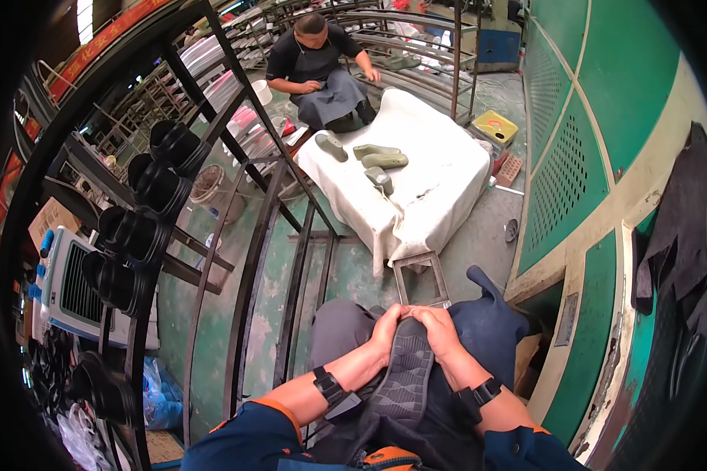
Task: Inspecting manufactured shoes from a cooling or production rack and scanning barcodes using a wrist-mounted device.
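A dark shoe (407,369) lies across my lap with its patterned sole facing up. My left hand (385,328) is wrapped round the far end of the shoe from the left. From the right, my right hand (438,331) grips the same end. The two thumbs and fingers meet at the tip, and the fingers underneath are hidden. Ahead, several green shoe lasts (384,159) lie on a table under a white cloth (448,149).
A black metal rack (247,314) with several black shoes (126,231) stands at my left. Green metal panels (569,173) rise at my right. A person in an apron (326,90) sits behind the table. A small metal frame (422,279) stands before my knees.
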Tool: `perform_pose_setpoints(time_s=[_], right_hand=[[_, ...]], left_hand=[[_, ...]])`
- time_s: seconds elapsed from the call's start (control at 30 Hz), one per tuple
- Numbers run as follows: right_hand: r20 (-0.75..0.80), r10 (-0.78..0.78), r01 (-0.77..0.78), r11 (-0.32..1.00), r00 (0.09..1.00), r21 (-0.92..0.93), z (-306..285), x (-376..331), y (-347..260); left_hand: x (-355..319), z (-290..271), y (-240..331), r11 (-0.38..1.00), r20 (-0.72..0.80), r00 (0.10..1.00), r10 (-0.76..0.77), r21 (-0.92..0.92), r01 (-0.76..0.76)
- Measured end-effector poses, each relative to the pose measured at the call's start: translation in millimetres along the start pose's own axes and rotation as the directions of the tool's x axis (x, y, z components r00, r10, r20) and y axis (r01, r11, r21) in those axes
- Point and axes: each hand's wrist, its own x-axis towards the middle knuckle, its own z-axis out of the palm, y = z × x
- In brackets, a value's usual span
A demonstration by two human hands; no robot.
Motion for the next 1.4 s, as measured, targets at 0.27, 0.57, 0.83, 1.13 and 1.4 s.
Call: perform_pose_setpoints(time_s=[0.27, 0.57, 0.83, 1.13, 1.4], right_hand=[[0.005, -0.066, 0.066, 0.994, 0.998, -0.086, 10.3, -11.7, -15.9], [0.03, -0.026, 0.023, 0.996, 0.999, 0.09, -4.0, 19.4, -25.8], [-0.061, 0.4, -0.32, 0.808, 0.915, 0.494, -66.2, 68.5, 18.5], [-0.368, 0.152, -0.003, 0.926, 0.918, 0.376, -49.7, 37.2, 31.5], [-0.365, 0.043, 0.076, 0.949, 0.93, 0.305, -13.6, 21.1, -9.2]], left_hand=[[-12.4, 0.8, -1.5, 0.997, 0.028, 0.997, 0.07, 0.021, -0.071], [-40.6, 3.9, 5.0, 0.897, 0.079, 0.965, 0.249, 0.356, -0.261], [-78.1, -5.5, -10.2, 0.577, 0.54, 0.616, 0.573, 0.268, -0.772], [-40.6, 9.9, -3.1, 0.658, 0.463, 0.643, 0.61, 0.155, -0.736], [-57.6, 14.1, -4.6, 0.498, 0.551, 0.491, 0.675, 0.151, -0.854]])
